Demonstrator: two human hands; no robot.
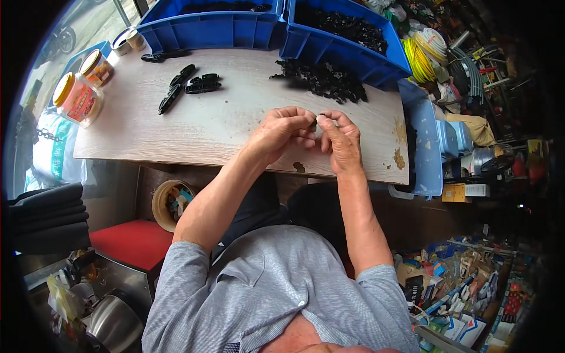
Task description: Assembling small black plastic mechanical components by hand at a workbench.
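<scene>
Both hands meet above the front edge of the wooden table (235, 126), the left hand (281, 132) and the right hand (340, 141) pinching together a small black plastic part (318, 116), which seems light, stiff and best held at its ends.

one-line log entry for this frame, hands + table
left hand: pinching small black part | right hand: pinching same part | table: loose black parts pile, four long black pieces, jars
</scene>
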